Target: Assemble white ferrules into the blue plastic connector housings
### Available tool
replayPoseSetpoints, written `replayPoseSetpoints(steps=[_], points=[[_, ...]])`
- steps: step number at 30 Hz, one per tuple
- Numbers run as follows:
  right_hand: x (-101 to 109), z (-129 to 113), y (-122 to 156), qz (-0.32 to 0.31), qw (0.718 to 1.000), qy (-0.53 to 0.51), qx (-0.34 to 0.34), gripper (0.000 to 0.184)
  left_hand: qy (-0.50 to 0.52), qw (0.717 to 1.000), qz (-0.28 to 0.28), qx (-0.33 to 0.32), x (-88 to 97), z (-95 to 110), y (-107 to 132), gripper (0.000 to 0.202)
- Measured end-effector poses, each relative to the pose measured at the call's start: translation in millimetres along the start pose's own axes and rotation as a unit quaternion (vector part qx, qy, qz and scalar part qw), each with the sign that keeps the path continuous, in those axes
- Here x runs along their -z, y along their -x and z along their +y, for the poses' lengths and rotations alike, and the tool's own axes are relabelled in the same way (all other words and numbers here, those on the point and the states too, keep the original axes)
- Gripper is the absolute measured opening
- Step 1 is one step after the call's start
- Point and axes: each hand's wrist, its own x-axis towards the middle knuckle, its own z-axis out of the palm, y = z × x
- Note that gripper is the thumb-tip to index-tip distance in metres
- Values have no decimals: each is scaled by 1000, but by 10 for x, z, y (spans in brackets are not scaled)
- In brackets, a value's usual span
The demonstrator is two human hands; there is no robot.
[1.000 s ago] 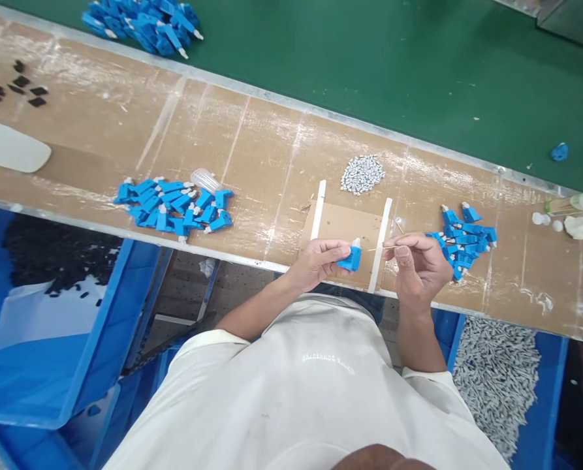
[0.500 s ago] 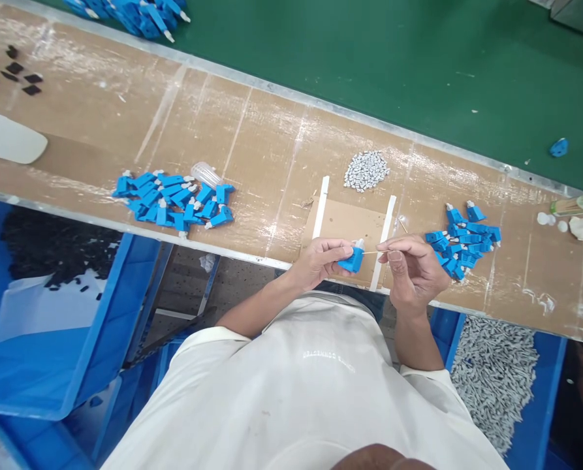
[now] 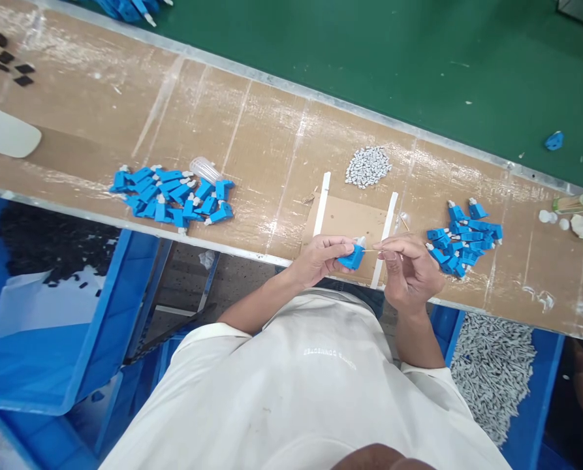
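A blue plastic part with a white tip is grasped between the thumb and fingers of the left hand, above the near edge of a brown cardboard sheet. A thin wooden stick is pinched between the thumb and forefinger of the right hand and is pointed at the part near the base of its white tip; whether it is pushed in or merely touched to the surface cannot be told. The sheet is flanked by two white strips on the brown worktable. Beyond it, small grey pieces are gathered in a heap. Just beside the right hand, a cluster of similar blue parts is spread, and another stick is seen lying between the heap and that hand. Farther left, a larger cluster of white-tipped blue parts is laid out, with a clear plastic container set against its far side. At the far right, a container of sticks is placed on its side.
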Motion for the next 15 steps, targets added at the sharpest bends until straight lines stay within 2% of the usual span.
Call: replayPoseSetpoints(steps=[5,11,13,15], points=[[-41,-36,-11,0,1000,-17,1,10,17,1000,-6,7,37,-15,-2,48],[-10,-74,-26,108,979,-120,-120,12,49,998,15,27,129,13,33,39],[22,-13,-7,117,977,-112,-141,15,61,998,16,26,153,32,45,36],[28,85,34,90,982,-67,-150,15,72,997,13,26,171,48,50,33]])
